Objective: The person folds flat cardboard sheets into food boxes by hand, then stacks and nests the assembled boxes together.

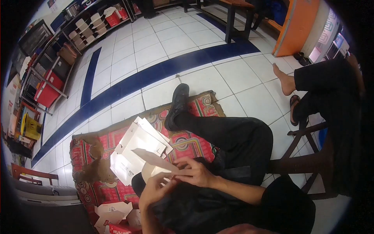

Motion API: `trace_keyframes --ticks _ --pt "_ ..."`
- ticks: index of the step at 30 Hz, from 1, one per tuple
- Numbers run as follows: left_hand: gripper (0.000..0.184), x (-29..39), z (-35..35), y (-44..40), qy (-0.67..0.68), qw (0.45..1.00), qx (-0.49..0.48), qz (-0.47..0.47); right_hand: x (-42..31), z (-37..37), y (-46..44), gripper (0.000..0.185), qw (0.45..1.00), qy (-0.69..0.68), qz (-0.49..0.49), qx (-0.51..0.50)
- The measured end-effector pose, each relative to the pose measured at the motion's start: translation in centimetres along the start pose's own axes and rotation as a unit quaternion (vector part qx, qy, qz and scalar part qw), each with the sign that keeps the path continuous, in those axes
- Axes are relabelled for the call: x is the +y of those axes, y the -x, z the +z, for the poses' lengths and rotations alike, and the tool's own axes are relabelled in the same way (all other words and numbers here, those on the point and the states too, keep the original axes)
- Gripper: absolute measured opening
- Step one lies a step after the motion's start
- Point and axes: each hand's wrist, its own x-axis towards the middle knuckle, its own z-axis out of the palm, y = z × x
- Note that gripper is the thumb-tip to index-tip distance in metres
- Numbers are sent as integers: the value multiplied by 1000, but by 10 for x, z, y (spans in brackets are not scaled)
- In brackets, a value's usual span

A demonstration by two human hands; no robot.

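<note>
A partly folded white cardboard box (152, 159) is held over my lap, with one flap standing up. My left hand (156, 190) curls round its near side, the fingers bent at the edge. My right hand (194, 173) pinches the box's right edge. Just beyond my hands, a loose pile of flat white box blanks (130, 150) lies on the red patterned mat (181, 140). Several folded boxes (113, 212) lie at the mat's lower left, one of them with red printed sides (119, 229).
Another person's leg and bare foot (286, 82) are to the right, beside a wooden stool (300, 162). Shelves at the far left hold stacked containers (89, 29) and a red cooler box (49, 89). A wooden bench (233, 4) stands at the back.
</note>
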Motion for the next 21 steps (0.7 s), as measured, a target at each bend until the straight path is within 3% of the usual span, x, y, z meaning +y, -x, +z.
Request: trace_keyframes --ticks 2,3,4,5,8,10,12,16,20,21 --pt "19 8 8 -6 -18 999 44 -10 -4 12 8 31 983 96 -28 154" --pt "23 17 14 -9 53 987 146 46 -5 13 6 62 977 112 -43 176" --pt "26 23 20 -13 123 956 247 102 -9 15 6 62 977 112 -43 176" --pt "31 18 24 -19 219 930 265 128 -15 20 7 72 983 77 -2 164" --pt "31 42 52 -24 278 889 336 143 -15 33 6 88 985 84 51 139" --pt "36 40 59 -26 303 893 300 143 -7 36 5 73 975 74 58 203" --pt "40 39 66 -27 404 845 329 119 1 28 7 67 976 58 57 204" --pt "47 51 70 -29 432 793 402 152 12 22 5 47 964 -45 82 249" --pt "58 17 73 -35 390 800 431 150 3 16 -7 38 975 -21 62 213" --pt "60 12 73 -35 369 811 434 137 -4 11 -13 33 976 58 5 208"
